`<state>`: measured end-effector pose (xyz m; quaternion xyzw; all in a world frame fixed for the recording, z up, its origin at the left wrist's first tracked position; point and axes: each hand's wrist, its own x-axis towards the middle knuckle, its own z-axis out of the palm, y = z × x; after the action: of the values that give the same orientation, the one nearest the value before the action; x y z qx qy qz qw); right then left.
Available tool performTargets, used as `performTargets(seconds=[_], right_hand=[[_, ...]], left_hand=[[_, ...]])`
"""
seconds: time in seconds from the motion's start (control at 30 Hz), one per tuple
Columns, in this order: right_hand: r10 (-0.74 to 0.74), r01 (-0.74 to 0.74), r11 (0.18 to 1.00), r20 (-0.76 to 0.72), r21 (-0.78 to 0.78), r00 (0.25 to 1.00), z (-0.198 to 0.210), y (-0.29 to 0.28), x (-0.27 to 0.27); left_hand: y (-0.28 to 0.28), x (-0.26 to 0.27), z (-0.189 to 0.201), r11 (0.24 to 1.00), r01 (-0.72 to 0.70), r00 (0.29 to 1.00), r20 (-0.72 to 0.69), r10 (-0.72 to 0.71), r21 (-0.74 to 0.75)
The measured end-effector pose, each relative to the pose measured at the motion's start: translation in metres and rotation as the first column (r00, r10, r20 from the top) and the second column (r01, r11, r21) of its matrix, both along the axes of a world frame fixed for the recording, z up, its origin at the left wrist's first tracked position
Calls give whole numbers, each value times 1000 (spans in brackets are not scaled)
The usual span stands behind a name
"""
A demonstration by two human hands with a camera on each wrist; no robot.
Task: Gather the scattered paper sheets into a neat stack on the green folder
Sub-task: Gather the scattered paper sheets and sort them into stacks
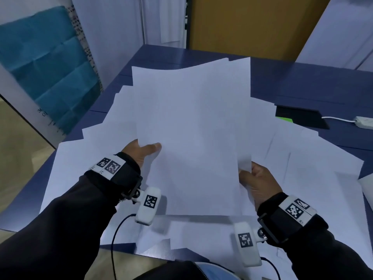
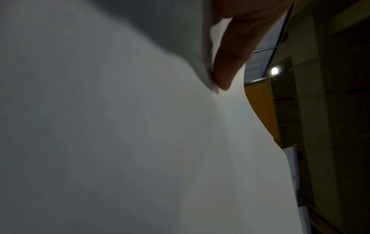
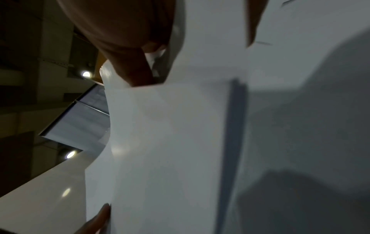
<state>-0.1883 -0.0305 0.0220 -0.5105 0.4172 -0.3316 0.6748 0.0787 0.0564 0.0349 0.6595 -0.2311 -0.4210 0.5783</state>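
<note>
In the head view I hold a bundle of white paper sheets raised above the blue table. My left hand pinches the bundle's left edge, thumb on top. My right hand grips its right lower edge, fingers hidden behind the paper. More white sheets lie scattered on the table under and around the bundle. A small corner of the green folder shows at the right, mostly covered by paper. The left wrist view shows my thumb on the held paper. The right wrist view shows my fingers against the sheets.
A black flat item lies beside the folder corner at the right. A white cable and plug block sit at the far right edge. A teal cloth hangs at the left. A brown panel stands behind the table.
</note>
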Motion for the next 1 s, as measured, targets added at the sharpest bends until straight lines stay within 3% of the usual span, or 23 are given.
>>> performTargets(seconds=[0.1, 0.17, 0.23, 0.27, 0.37, 0.43, 0.53, 0.73, 0.83, 1.0], right_hand=[[-28, 22, 994, 56, 104, 998, 5, -6, 1], [-74, 34, 975, 176, 221, 982, 6, -11, 0], [-54, -8, 981, 315, 195, 947, 17, -14, -1], [-20, -9, 995, 290, 99, 957, 23, -14, -2], [-58, 48, 976, -42, -211, 997, 30, -17, -1], [-63, 33, 963, -107, -267, 992, 26, -19, -2], [-57, 46, 970, -39, -240, 998, 21, -13, -4], [-119, 126, 954, 41, -273, 992, 21, -10, 2], [-126, 135, 953, 52, -271, 991, 21, -18, 2], [-175, 171, 944, 9, -281, 984, 13, -23, 6]], left_hand=[[-7, -6, 5, 999, 6, 1000, 6, -6, -49], [-11, -16, 12, 993, -14, 999, 38, 19, -115], [-14, -23, 19, 984, -44, 995, 77, 58, -175], [-15, -26, 23, 978, -41, 995, 83, 60, -207], [-18, -32, 26, 956, -20, 996, 82, 46, -293], [-18, -34, 24, 946, 7, 996, 83, 21, -324], [-13, -35, 11, 961, 24, 999, 51, -11, -274], [-17, -45, 8, 963, -53, 998, 20, 60, -265], [-20, -43, 10, 970, -59, 998, -48, 49, -237], [-19, -53, 9, 972, -91, 996, -9, 91, -218]])
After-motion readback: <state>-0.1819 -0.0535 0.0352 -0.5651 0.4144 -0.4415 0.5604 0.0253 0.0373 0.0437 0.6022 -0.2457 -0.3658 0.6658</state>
